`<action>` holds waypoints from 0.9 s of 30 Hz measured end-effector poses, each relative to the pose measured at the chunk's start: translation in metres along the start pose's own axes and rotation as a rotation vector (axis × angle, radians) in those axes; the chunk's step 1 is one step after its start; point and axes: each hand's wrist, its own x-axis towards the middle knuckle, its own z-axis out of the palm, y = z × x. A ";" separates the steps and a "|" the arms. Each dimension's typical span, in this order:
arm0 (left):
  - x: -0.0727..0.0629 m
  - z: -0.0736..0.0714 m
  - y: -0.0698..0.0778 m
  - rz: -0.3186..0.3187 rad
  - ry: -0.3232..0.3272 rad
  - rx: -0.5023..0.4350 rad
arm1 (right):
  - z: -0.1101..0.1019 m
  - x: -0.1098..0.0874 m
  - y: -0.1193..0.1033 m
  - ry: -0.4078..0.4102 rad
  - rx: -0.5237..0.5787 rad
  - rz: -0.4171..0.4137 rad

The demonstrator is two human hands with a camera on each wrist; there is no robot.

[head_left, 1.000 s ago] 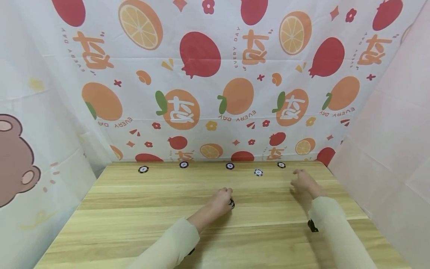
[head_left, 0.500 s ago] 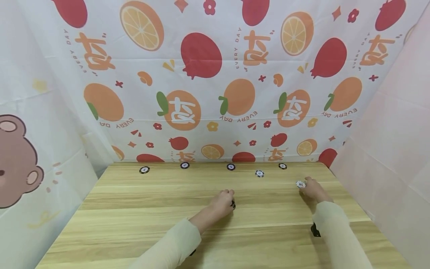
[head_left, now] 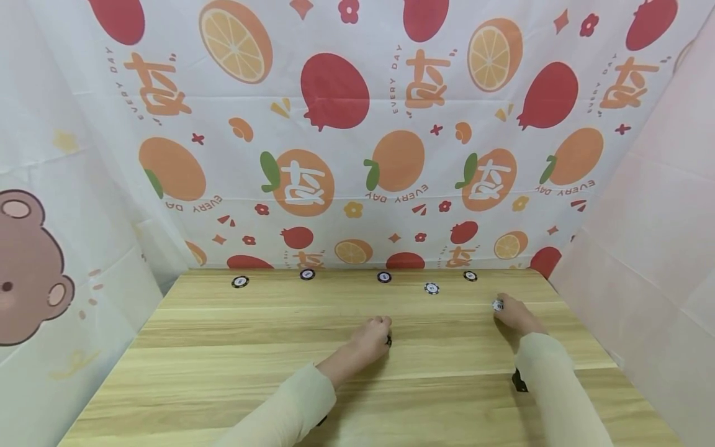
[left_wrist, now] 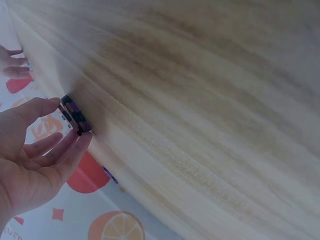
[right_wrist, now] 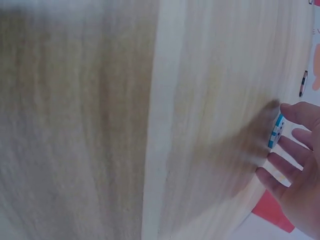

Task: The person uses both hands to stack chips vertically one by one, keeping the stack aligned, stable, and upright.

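Observation:
Near the middle of the table, my left hand point(head_left: 370, 340) holds a short stack of dark poker chips point(left_wrist: 76, 115) with purple edge marks, gripped between thumb and fingertips. The head view shows only a dark edge of that stack. To the right, my right hand point(head_left: 514, 313) pinches a white and blue poker chip point(head_left: 498, 305) between thumb and fingers. That chip point(right_wrist: 276, 131) stands tilted close to the wood in the right wrist view; whether it touches is hard to tell.
Along the back edge of the wooden table point(head_left: 223, 347) lie several single chips: black-rimmed chips point(head_left: 240, 282) and a white one point(head_left: 431, 288). A fruit-print curtain point(head_left: 346, 155) hangs right behind that edge, with more cloth at both sides.
My right hand moved slightly toward me and brought the white chip into sight; the chip's face then turned and tilted. My left hand has hardly moved.

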 end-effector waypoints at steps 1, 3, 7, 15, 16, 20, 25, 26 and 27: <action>0.000 0.000 0.001 0.004 0.003 0.003 | 0.001 0.000 0.000 0.013 -0.002 -0.011; -0.001 0.001 0.001 0.009 0.009 0.004 | 0.001 0.001 0.001 0.031 -0.001 -0.034; -0.002 0.001 0.003 0.000 0.008 0.004 | 0.001 0.003 0.000 0.047 0.001 -0.058; -0.003 0.003 0.005 0.002 0.003 0.024 | 0.001 0.002 -0.006 0.054 -0.012 -0.051; -0.003 0.003 0.005 0.003 0.006 0.024 | 0.001 0.002 -0.006 0.055 -0.012 -0.048; -0.004 0.004 0.007 0.007 0.012 0.023 | 0.000 0.000 -0.008 0.062 -0.010 -0.054; -0.005 0.005 0.008 0.009 0.013 0.029 | 0.001 -0.001 -0.007 0.082 0.006 -0.070; -0.005 0.005 0.009 0.008 0.011 0.034 | 0.001 -0.001 -0.007 0.085 0.007 -0.071; -0.005 0.005 0.009 0.007 0.012 0.036 | 0.002 -0.001 -0.006 0.089 0.006 -0.072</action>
